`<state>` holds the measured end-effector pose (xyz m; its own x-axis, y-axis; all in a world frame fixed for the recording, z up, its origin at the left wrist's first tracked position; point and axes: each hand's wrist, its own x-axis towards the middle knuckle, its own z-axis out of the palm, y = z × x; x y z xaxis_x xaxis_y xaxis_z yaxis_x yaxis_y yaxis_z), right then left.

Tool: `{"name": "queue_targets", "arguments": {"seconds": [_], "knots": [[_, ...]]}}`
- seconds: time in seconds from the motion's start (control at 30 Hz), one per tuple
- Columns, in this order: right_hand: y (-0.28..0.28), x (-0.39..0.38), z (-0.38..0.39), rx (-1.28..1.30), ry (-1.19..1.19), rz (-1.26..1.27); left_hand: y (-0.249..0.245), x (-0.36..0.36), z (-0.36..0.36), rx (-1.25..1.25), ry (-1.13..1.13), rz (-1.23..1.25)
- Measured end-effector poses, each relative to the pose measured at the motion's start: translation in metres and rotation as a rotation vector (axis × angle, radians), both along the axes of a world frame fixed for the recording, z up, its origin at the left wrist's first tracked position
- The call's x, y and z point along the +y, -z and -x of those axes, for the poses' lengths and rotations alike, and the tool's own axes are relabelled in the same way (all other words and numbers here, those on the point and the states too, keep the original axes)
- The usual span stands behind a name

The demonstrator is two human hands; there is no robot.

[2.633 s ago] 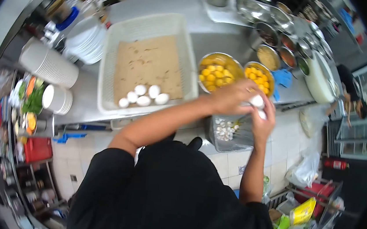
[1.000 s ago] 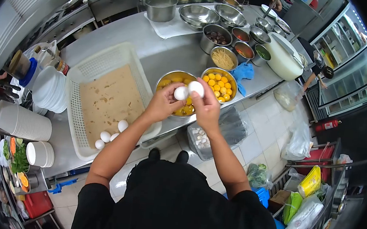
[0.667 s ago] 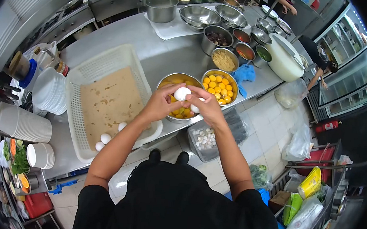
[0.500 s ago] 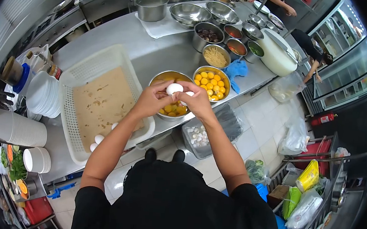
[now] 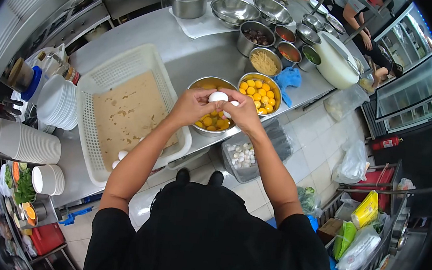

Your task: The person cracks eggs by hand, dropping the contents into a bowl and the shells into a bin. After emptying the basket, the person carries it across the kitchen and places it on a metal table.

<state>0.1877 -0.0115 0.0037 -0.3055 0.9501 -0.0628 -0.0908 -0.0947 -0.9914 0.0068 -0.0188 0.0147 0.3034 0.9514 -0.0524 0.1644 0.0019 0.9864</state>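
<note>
Over a steel bowl [image 5: 213, 134] of egg yolks and whites, my two hands are close together, each with a white egg. My left hand [image 5: 190, 106] pinches one white egg [image 5: 218, 97] at its top side. My right hand [image 5: 246, 115] is closed on a second egg [image 5: 233, 105], which sits low beside the first and is partly covered by fingers. Whether either shell is cracked cannot be made out. Just right of my hands stands another steel bowl [image 5: 278, 107], filled with whole yolks. A few eggs [image 5: 122, 155] lie in the white perforated crate [image 5: 86, 146] by my left forearm.
Below the counter edge, a lined bin [image 5: 246, 175] holds eggshells. A blue cloth or glove [image 5: 288, 78], a bowl of pale strips [image 5: 264, 62] and several steel pots stand farther back. White plates [image 5: 56, 105] are stacked at left. Another person [image 5: 359, 24] is near the fridge.
The view has shifted slightly, so the counter appears farther right. My hands keep both eggs above the same bowl. Near the fridge, the other person's arms have changed position.
</note>
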Motion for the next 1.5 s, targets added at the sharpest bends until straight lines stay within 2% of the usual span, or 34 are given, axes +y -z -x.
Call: {"name": "queue_targets", "arguments": {"seconds": [0.17, 0.23, 0.53, 0.6, 0.67, 0.73, 0.77, 0.8, 0.83, 0.87, 0.93, 0.97, 1.03, 1.17, 1.27, 1.4, 1.43, 1.47, 1.5], "knots": [[0.003, 0.002, -0.002, -0.099, -0.006, -0.071, 0.017, 0.005, -0.001, -0.073, -0.027, -0.08], [0.001, 0.001, -0.003, -0.099, -0.01, -0.092, 0.004, 0.002, -0.002, -0.094, 0.004, -0.067], [0.003, 0.007, -0.012, -0.22, -0.042, -0.275, 0.01, 0.006, 0.003, -0.126, 0.053, -0.16], [0.004, 0.011, -0.013, -0.271, -0.037, -0.574, 0.009, 0.01, 0.008, -0.116, 0.069, -0.133], [0.002, 0.011, -0.014, -0.308, -0.01, -0.655, 0.007, 0.012, 0.012, -0.107, 0.086, -0.106], [-0.005, 0.01, -0.015, -0.346, 0.018, -0.736, -0.003, 0.012, 0.014, -0.112, 0.145, -0.192], [-0.009, 0.011, -0.015, -0.407, 0.039, -0.847, -0.004, 0.013, 0.016, -0.113, 0.142, -0.191], [-0.014, 0.012, -0.016, -0.468, 0.06, -0.956, -0.006, 0.014, 0.017, 0.045, 0.112, -0.389], [-0.018, 0.014, -0.016, -0.468, 0.057, -0.954, -0.008, 0.015, 0.018, 0.205, 0.081, -0.585], [-0.022, 0.017, -0.016, -0.5, 0.081, -1.07, -0.009, 0.015, 0.019, 0.205, 0.08, -0.58], [-0.03, 0.021, -0.015, -0.557, 0.111, -1.238, -0.028, 0.012, 0.02, 0.37, 0.086, -0.921], [-0.033, 0.025, -0.015, -0.557, 0.11, -1.235, -0.033, 0.012, 0.02, 0.37, 0.086, -0.918], [-0.037, 0.03, -0.015, -0.603, 0.126, -1.379, -0.041, 0.013, 0.022, 0.495, 0.067, -1.162], [-0.038, 0.031, -0.008, -0.587, 0.152, -1.385, -0.043, 0.016, 0.024, 0.529, 0.038, -1.169], [-0.031, 0.019, -0.011, -0.538, 0.158, -1.232, -0.033, 0.015, 0.015, 0.508, 0.019, -1.15], [-0.023, -0.033, -0.05, -0.47, 0.301, -0.83, -0.018, -0.003, -0.039, 0.238, 0.082, -1.061], [-0.019, -0.051, -0.065, -0.371, 0.326, -0.701, -0.026, -0.016, -0.056, 0.131, 0.17, -0.94], [-0.004, -0.067, -0.087, -0.451, 0.387, -0.603, -0.018, -0.023, -0.075, 0.075, 0.212, -0.918], [0.011, -0.08, -0.106, -0.4, 0.409, -0.561, -0.016, -0.035, -0.09, 0.02, 0.271, -0.81]]}}
